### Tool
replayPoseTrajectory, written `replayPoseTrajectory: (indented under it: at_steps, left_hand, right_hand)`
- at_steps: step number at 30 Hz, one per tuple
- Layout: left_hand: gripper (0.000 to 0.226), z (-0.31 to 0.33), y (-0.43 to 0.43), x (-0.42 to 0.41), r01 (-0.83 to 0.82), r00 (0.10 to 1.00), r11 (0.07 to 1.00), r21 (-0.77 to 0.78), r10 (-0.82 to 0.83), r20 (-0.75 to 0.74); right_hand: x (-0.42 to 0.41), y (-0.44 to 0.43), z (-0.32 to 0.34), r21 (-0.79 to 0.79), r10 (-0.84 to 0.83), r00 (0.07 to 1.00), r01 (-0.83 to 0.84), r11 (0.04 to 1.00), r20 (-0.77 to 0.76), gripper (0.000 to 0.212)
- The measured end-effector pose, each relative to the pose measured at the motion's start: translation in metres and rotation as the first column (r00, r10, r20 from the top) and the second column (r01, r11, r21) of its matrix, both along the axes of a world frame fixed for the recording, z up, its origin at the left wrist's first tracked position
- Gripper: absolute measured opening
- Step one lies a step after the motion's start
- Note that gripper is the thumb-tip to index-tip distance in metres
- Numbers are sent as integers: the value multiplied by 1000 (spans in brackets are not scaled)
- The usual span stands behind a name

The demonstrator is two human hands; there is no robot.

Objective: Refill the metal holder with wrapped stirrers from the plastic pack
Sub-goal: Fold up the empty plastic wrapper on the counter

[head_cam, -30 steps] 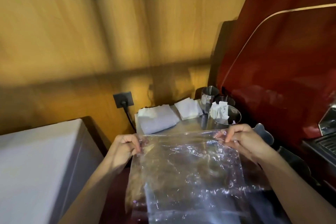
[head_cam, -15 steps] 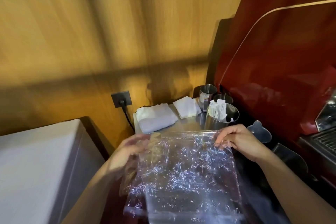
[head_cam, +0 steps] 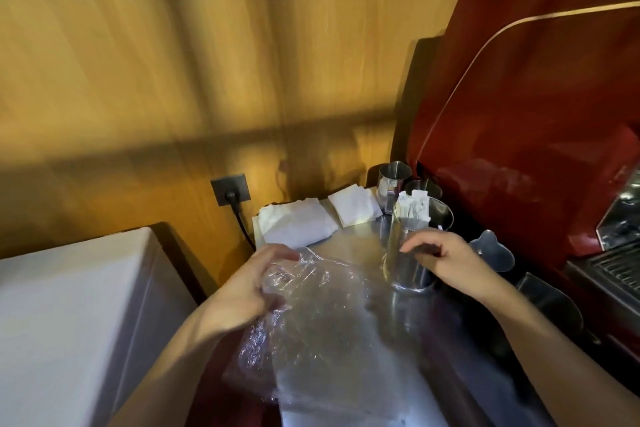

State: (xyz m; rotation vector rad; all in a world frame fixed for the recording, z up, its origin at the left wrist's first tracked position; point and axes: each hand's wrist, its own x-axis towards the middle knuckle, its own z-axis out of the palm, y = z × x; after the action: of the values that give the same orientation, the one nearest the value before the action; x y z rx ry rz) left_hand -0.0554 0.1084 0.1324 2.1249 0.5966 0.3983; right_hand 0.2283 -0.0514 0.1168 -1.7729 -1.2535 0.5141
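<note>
left hand (head_cam: pixel 247 291): clenched on plastic pack (head_cam: pixel 322 315), lower centre | right hand (head_cam: pixel 450 262): fingers loosely spread, touching metal holder (head_cam: pixel 410 253)

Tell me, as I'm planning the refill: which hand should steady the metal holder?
Probably the right hand: it is beside the metal holder, while the left hand grips the plastic pack.

Plastic pack (head_cam: pixel 332 315) left of metal holder (head_cam: pixel 412 253) — stirrers (head_cam: pixel 414 206) inside
</note>
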Motion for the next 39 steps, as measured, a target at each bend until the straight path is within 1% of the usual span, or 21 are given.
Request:
replayPoseTrajectory:
  at_steps: [3, 6, 7, 9, 10, 11, 12, 13, 14, 16, 17, 18, 20, 22, 25, 27, 28, 31, 35, 37, 39]
  left_hand:
    - [67, 9, -10, 9, 71, 997, 996, 45, -70, -27]
    - [66, 17, -17, 16, 171, 985, 981, 95, -167, -49]
    - [67, 20, -19, 18, 200, 979, 975, 99, -196, -47]
    - [71, 25, -21, 20, 215, 977, 971, 105, -213, -30]
    - [73, 27, -19, 20, 190, 982, 978, 85, -189, -12]
    - [75, 28, -14, 17, 152, 988, 988, 12, -152, 28]
    - [73, 30, -9, 14, 126, 989, 985, -118, -116, 88]
    - [71, 30, -2, 9, 121, 985, 953, -279, -81, 150]
    - [72, 27, 6, 4, 128, 979, 885, -448, -40, 201]
    - [86, 13, 18, -5, 181, 957, 660, -729, 54, 286]
    - [86, 3, 21, -8, 233, 935, 559, -795, 95, 341]
    - [82, -7, 20, -10, 276, 913, 497, -822, 131, 386]
    - [82, -25, 12, -8, 282, 893, 458, -843, 197, 405]
    - [84, -35, 1, -1, 229, 908, 463, -856, 216, 359]
    - [77, -39, -18, 13, 81, 955, 558, -826, 193, 224]
    - [67, -42, -27, 20, -40, 959, 630, -776, 241, 146]
    - [60, -43, -30, 22, -96, 950, 647, -756, 287, 125]
    - [35, -47, -31, 27, -237, 895, 640, -731, 437, 92]
    - [9, -49, -28, 22, -270, 858, 606, -748, 504, 99]
    - [6, -50, -26, 17, -235, 860, 614, -754, 492, 132]
    - [5, -49, -25, 14, -208, 877, 649, -731, 454, 154]
  right_hand:
    - [-19, 6, 14, -101, 144, 985, -153, 983, -91, 39]
    - [-35, 14, 18, -256, 294, 930, -346, 903, -220, 46]
    - [-39, 17, 17, -273, 318, 919, -376, 886, -234, 43]
    - [-45, 20, 15, -244, 355, 903, -411, 878, -242, 23]
    - [-47, 21, 14, -212, 355, 898, -411, 886, -260, 13]
    - [-47, 20, 12, -174, 340, 894, -400, 900, -292, 11]
    - [-46, 19, 12, -130, 320, 884, -381, 915, -340, 14]
    - [-45, 17, 11, -84, 302, 874, -358, 930, -381, 15]
    - [-43, 15, 10, -40, 287, 866, -332, 943, -410, 14]
    - [-41, 13, 7, 52, 267, 850, -274, 960, -455, 12]
    - [-40, 13, 5, 99, 252, 835, -234, 967, -489, 11]
    - [-40, 13, 1, 138, 228, 819, -182, 974, -527, 10]
    - [-40, 15, -7, 177, 171, 792, -80, 981, -586, 10]
    - [-43, 17, -14, 184, 120, 765, -3, 983, -633, 7]
    - [-46, 21, -22, 157, 46, 743, 80, 984, -668, 10]
    - [-47, 21, -26, 140, 16, 746, 104, 985, -666, 8]
    - [-47, 21, -27, 137, 4, 734, 121, 983, -679, 6]
    - [-46, 21, -31, 133, -5, 689, 147, 980, -725, 12]
    - [-43, 14, -33, 61, 15, 691, 43, 997, -722, 8]
    - [-40, 9, -35, 33, 25, 709, -3, 999, -705, 2]
    - [-38, 6, -36, 23, 38, 720, -31, 999, -693, 10]
